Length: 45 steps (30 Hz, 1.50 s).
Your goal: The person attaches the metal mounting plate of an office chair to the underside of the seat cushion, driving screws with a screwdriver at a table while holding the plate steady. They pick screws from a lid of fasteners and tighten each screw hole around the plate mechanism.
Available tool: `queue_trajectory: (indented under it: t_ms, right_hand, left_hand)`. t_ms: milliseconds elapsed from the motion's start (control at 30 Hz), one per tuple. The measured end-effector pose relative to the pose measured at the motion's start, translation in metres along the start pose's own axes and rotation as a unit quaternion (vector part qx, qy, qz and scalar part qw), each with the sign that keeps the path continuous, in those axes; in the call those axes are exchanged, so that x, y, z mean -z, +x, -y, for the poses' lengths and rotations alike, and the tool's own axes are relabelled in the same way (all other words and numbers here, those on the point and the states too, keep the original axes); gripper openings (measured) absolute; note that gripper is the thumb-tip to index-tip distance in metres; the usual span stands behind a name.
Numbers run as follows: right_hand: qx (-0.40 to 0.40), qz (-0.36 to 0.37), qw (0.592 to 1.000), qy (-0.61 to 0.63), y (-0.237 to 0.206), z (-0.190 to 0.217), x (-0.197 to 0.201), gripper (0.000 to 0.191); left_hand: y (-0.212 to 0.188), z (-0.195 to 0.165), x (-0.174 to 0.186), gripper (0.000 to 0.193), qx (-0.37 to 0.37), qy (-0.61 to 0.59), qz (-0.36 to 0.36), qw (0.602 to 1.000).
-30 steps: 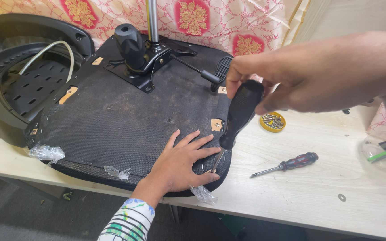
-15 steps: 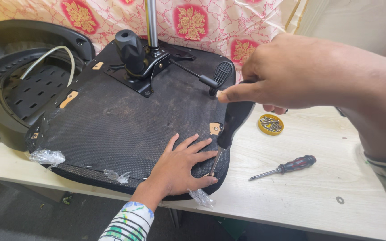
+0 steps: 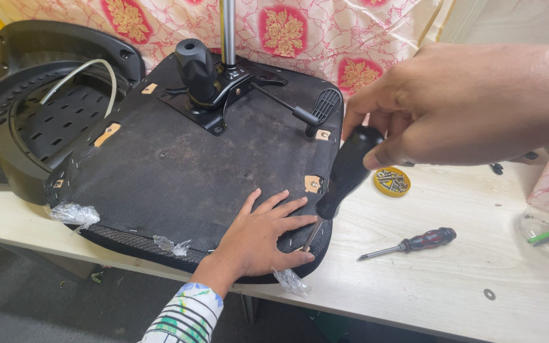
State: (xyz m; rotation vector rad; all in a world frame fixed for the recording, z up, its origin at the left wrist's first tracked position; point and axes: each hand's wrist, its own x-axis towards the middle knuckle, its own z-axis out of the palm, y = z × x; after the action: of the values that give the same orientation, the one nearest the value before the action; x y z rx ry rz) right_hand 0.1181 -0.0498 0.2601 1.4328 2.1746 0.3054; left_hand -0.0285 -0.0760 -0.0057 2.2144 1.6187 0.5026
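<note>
Right hand point(image 3: 471, 108) grips black screwdriver point(image 3: 344, 174); keep shaft vertical, tip prob. on screw. Left hand point(image 3: 265, 232) open, flat on seat underside point(image 3: 173, 171).

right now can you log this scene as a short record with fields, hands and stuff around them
left hand: left hand flat, fingers spread, on the upturned chair seat
right hand: right hand closed on the black handle of a screwdriver, tip down at the seat's corner beside the left hand
surface: pale wooden table
nearby tools: second screwdriver lying on the table, apart from both hands
small parts: yellow dish of screws; a washer
seat fittings: metal mechanism with black knob and lever
left of seat: black plastic chair shell
</note>
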Motion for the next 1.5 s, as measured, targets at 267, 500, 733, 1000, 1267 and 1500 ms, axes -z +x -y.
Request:
queue_trajectory:
  t_ms: [267,500,733,1000,1267,1500]
  right_hand:
    - [-0.015,-0.072,0.996,0.043,0.014,0.007,-0.012,0.063]
    - [0.071,-0.101,0.989,0.084,0.006,0.0,-0.013,0.038]
    - [0.013,-0.059,0.996,0.072,0.003,0.0,-0.002,0.034]
    - [-0.004,-0.084,0.995,0.05,0.008,0.006,-0.008,0.049]
    - [0.041,-0.03,0.994,0.092,0.006,-0.005,-0.006,0.047]
    - [0.022,-0.073,0.995,0.06,0.002,0.004,0.0,0.035]
  left_hand:
    - [0.001,0.0,0.0,0.069,0.014,-0.002,0.008,1.0]
    - [0.0,0.001,-0.001,0.069,0.009,0.013,0.002,1.0]
    - [0.0,0.0,0.0,0.068,0.006,-0.001,0.002,1.0]
    - [0.0,0.0,0.001,0.069,0.005,-0.006,0.006,1.0]
    - [0.0,0.0,0.0,0.069,0.001,0.0,-0.003,1.0]
    - [-0.001,0.0,0.0,0.068,-0.005,-0.01,-0.006,1.0]
